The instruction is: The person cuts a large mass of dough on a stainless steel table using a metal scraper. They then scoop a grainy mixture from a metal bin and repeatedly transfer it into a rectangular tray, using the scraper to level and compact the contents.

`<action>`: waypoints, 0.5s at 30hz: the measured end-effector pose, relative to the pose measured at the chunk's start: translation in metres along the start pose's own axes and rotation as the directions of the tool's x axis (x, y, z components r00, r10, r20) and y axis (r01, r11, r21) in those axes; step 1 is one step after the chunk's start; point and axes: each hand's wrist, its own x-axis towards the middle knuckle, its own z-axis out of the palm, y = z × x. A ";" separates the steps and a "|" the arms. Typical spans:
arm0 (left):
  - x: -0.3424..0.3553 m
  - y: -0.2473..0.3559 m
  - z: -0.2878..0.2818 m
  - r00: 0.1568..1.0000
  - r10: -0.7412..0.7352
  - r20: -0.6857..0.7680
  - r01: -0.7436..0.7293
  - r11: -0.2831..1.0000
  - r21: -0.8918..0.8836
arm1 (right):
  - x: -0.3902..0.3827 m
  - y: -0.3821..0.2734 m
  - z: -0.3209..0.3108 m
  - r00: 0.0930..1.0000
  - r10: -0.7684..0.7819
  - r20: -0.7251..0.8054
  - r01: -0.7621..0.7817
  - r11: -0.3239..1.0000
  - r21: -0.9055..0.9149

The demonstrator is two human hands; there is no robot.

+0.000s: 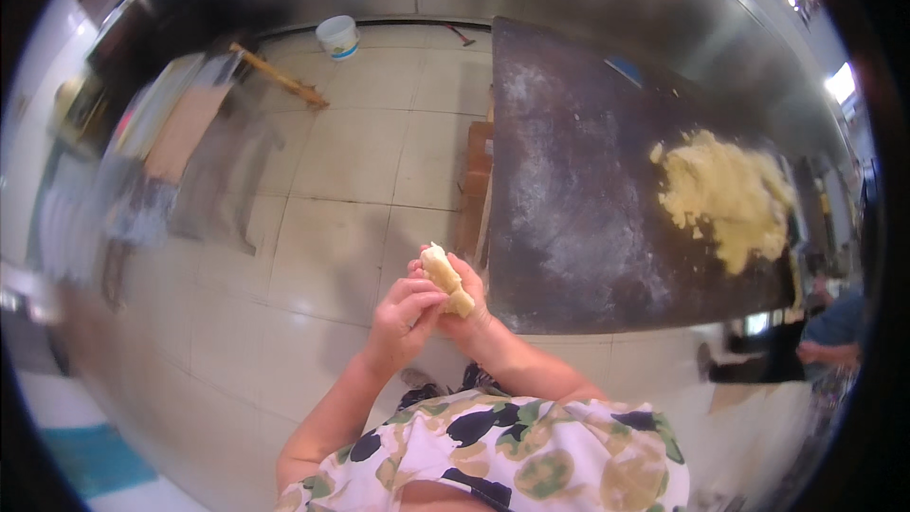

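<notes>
A pale yellow lump of dough [442, 271] lies along my right hand [471, 301], whose fingers are wrapped round it from beneath. My left hand [400, 319] is closed too, with curled fingers pinching the lump's near side. Both hands are held up in front of my body, just off the left edge of a dark worktable [578, 284]. On the table's right part a large crumbly mass of yellow dough [720, 192] is spread out, apart from my hands. Part of the held lump is hidden by my fingers.
Pale flour dusts the table's left half, and a small blue scraper-like thing [624, 70] rests near its far edge. A white bucket [338, 38] stands on the tiled floor. At left is a blurred stand with boards [190, 128]; at far right, another person [834, 332].
</notes>
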 end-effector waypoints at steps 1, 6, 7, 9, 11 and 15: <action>0.009 -0.009 -0.014 0.999 -0.034 -0.010 0.033 0.998 -0.056 | 0.016 0.006 0.007 1.000 -0.008 0.017 0.007 0.998 0.057; 0.093 -0.061 -0.054 0.986 -0.040 0.161 0.066 0.984 -0.163 | 0.086 -0.013 0.035 0.987 -0.153 0.048 0.148 0.985 0.093; 0.113 -0.076 -0.056 0.976 -0.032 0.216 0.068 0.984 -0.162 | 0.102 -0.022 0.035 0.980 -0.193 0.050 0.187 0.977 0.104; 0.152 -0.104 -0.056 0.963 0.084 0.256 -0.046 0.987 -0.151 | 0.134 -0.040 0.036 0.959 -0.283 0.014 0.282 0.959 0.032; 0.196 -0.138 -0.054 0.938 0.221 0.266 -0.180 0.969 -0.170 | 0.173 -0.059 0.042 0.942 -0.333 -0.044 0.334 0.942 0.019; 0.298 -0.192 -0.067 0.882 0.240 0.405 -0.217 0.971 -0.102 | 0.265 -0.112 0.071 0.922 -0.384 -0.053 0.386 0.922 0.028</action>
